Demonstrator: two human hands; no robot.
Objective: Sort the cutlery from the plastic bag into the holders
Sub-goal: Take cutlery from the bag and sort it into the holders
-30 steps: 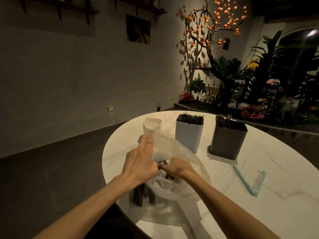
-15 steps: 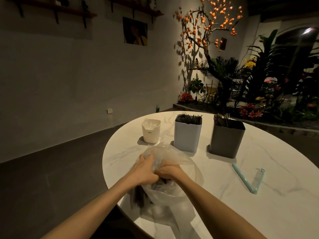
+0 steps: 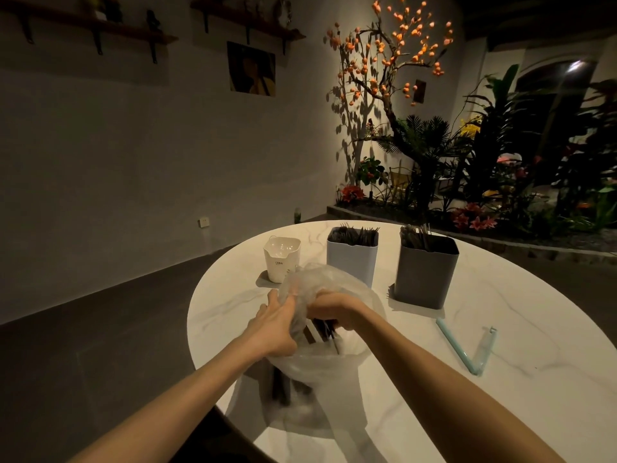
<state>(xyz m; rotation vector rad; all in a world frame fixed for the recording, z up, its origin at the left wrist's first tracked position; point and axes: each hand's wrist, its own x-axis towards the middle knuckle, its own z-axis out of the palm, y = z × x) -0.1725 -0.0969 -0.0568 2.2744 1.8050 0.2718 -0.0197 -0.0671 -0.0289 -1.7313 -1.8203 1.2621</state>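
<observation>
Right now my left hand (image 3: 275,324) grips the plastic bag (image 3: 329,285) at the near edge of the tabletop (image 3: 500,379), fingers curled into the film. My right hand (image 3: 334,307) closes around dark cutlery (image 3: 320,329) inside. Three holders stand beyond: white (image 3: 281,259), blue (image 3: 352,257), grey (image 3: 425,274).

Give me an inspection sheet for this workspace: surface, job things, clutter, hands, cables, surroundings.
Surface: round white marble table.
Job's things: clear plastic bag with dark cutlery inside; white holder looks empty; light blue holder and grey holder hold dark cutlery.
Clutter: blue bag clip, lying open.
Hands: left hand holds the bag's side; right hand has its grip on cutlery in the bag.
Cables: nothing seen.
Surroundings: dim room, plants, wall shelves.
</observation>
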